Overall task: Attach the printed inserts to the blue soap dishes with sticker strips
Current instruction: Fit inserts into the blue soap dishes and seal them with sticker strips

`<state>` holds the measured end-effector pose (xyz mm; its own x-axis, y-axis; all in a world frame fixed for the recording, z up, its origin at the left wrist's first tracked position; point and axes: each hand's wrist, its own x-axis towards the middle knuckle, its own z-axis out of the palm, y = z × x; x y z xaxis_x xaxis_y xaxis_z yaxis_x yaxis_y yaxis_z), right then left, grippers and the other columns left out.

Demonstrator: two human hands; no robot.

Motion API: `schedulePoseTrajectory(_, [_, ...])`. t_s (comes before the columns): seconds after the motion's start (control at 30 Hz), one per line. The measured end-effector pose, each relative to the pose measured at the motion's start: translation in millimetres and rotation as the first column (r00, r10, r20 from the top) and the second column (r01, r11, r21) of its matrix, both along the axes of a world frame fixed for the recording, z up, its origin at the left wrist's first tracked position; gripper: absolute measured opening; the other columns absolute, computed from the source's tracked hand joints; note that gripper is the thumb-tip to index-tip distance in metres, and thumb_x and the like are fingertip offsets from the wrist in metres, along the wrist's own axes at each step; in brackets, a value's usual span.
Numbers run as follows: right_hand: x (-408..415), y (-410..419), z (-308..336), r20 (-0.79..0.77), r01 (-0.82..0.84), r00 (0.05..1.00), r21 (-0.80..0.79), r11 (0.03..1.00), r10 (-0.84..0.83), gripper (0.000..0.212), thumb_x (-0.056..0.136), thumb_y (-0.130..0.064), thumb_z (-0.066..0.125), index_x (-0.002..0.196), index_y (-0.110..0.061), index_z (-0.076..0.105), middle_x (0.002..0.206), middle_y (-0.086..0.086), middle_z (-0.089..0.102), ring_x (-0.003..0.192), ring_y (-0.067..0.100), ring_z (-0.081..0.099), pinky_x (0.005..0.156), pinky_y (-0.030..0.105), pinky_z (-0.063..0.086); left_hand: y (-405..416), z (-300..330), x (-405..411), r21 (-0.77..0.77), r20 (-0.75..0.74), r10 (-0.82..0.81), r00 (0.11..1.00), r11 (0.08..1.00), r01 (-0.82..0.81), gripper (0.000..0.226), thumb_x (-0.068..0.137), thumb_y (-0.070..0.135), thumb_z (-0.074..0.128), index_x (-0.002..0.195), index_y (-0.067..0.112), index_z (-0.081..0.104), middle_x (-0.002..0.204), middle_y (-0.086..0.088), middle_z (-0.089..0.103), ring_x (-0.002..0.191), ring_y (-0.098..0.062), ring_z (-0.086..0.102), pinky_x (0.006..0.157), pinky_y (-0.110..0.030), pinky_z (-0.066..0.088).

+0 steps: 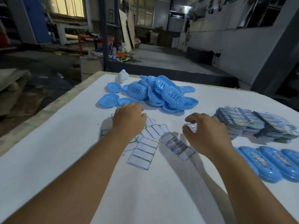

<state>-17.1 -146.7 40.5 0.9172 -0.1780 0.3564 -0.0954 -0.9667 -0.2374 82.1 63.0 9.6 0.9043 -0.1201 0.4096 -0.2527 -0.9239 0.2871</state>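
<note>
Principal risk, in my judgement: the small holographic printed sticker piece [191,127] pinched in the right hand [205,133] may fold on itself or stick to the fingers before it reaches a dish, since the thumb and curled fingers close on it from both sides; a second risk is that the loose white backing sheets with green-edged rectangles [145,147], fanned and overlapping on the white table covering [48,159], slide or lift under the left hand [129,118]; that hand lies over their far end with fingers bent downward, and whether it presses them or only hovers cannot be told.

The heap of blue plastic soap dishes [161,92] lies just beyond the left hand, its nearest dish close to the knuckles; the stack of printed inserts [252,123] sits just right of the right hand, apart from it; dishes already carrying inserts [267,162] lie near the right forearm, at the table's right edge; a partly peeled sticker strip [177,147] rests between the two wrists.
</note>
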Motion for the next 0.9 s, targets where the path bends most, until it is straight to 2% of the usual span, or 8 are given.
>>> schedulePoseTrajectory(0.17, [25, 14, -6, 0.038, -0.163, 0.986, 0.084, 0.983, 0.160, 0.029, 0.095, -0.036, 0.059, 0.120, -0.026, 0.068, 0.112, -0.007, 0.070, 0.103, 0.018, 0.061, 0.090, 0.038, 0.052, 11, -5, 34, 0.110, -0.091, 0.110, 0.990, 0.989, -0.100, 0.043, 0.098, 0.042, 0.048, 0.134, 0.020, 0.055, 0.132, -0.005, 0.058, 0.124, -0.030, 0.047, 0.099, -0.045, 0.039])
schedulePoseTrajectory(0.27, [27, 11, -14, 0.090, -0.199, 0.978, 0.113, 0.973, 0.190, 0.024, 0.094, -0.031, 0.061, 0.114, -0.022, 0.071, 0.104, -0.007, 0.070, 0.098, 0.017, 0.061, 0.086, 0.035, 0.049, 11, -8, 40, 0.095, -0.093, 0.147, 0.985, 0.986, -0.138, 0.035, 0.099, 0.043, 0.048, 0.126, 0.025, 0.061, 0.126, -0.002, 0.060, 0.123, -0.029, 0.046, 0.098, -0.045, 0.038])
schedulePoseTrajectory(0.4, [25, 5, -26, 0.106, -0.235, 0.970, 0.191, 0.953, 0.219, 0.020, 0.093, -0.028, 0.063, 0.110, -0.023, 0.072, 0.097, -0.011, 0.066, 0.094, 0.012, 0.059, 0.082, 0.029, 0.046, 9, -7, 37, 0.047, 0.061, 0.184, 0.981, 0.981, -0.187, 0.025, 0.101, 0.037, 0.050, 0.112, 0.021, 0.065, 0.113, -0.002, 0.065, 0.110, -0.029, 0.052, 0.086, -0.042, 0.040])
schedulePoseTrajectory(0.57, [25, -1, -32, 0.103, -0.259, 0.966, 0.291, 0.921, 0.239, 0.029, 0.095, -0.030, 0.063, 0.123, -0.028, 0.065, 0.104, -0.016, 0.063, 0.094, 0.005, 0.058, 0.080, 0.024, 0.044, 7, 9, 16, -0.316, 0.202, 0.108, 0.973, 0.948, -0.040, 0.019, 0.101, 0.035, 0.053, 0.099, 0.019, 0.062, 0.095, 0.000, 0.070, 0.085, -0.022, 0.063, 0.070, -0.035, 0.048])
schedulePoseTrajectory(0.63, [24, 0, -32, 0.142, -0.281, 0.959, 0.325, 0.903, 0.247, 0.038, 0.094, -0.033, 0.064, 0.132, -0.031, 0.058, 0.113, -0.017, 0.062, 0.096, 0.002, 0.058, 0.084, 0.025, 0.047, 3, 18, 4, -0.546, 0.126, 0.025, 0.992, 0.836, 0.048, 0.018, 0.101, 0.036, 0.053, 0.092, 0.021, 0.060, 0.094, 0.003, 0.070, 0.083, -0.015, 0.066, 0.069, -0.034, 0.051])
schedulePoseTrajectory(0.73, [23, 3, -30, 0.196, -0.356, 0.933, 0.371, 0.857, 0.303, 0.061, 0.090, -0.042, 0.072, 0.144, -0.037, 0.044, 0.136, -0.018, 0.052, 0.114, 0.002, 0.054, 0.097, 0.028, 0.048, -13, 24, -23, -0.865, -0.109, -0.170, 0.979, 0.501, -0.009, 0.017, 0.101, 0.035, 0.053, 0.093, 0.022, 0.060, 0.096, -0.002, 0.074, 0.073, -0.010, 0.074, 0.058, -0.029, 0.058])
schedulePoseTrajectory(0.83, [22, 6, -28, 0.207, -0.430, 0.903, 0.401, 0.809, 0.377, 0.073, 0.084, -0.046, 0.078, 0.147, -0.040, 0.039, 0.145, -0.015, 0.048, 0.125, 0.005, 0.052, 0.105, 0.031, 0.047, -24, 20, -48, -0.970, -0.207, -0.360, 0.910, 0.198, -0.142, 0.017, 0.103, 0.029, 0.053, 0.102, 0.015, 0.063, 0.095, -0.006, 0.077, 0.074, -0.016, 0.076, 0.044, -0.020, 0.048])
schedulePoseTrajectory(0.9, [20, 6, -28, 0.206, -0.440, 0.898, 0.403, 0.803, 0.389, 0.069, 0.084, -0.048, 0.077, 0.144, -0.041, 0.044, 0.139, -0.015, 0.053, 0.118, 0.006, 0.056, 0.102, 0.034, 0.051, -28, 17, -58, -0.977, -0.212, -0.436, 0.875, 0.085, -0.194, 0.019, 0.104, 0.026, 0.052, 0.105, 0.011, 0.063, 0.092, -0.008, 0.078, 0.078, -0.019, 0.076, 0.047, -0.020, 0.050])
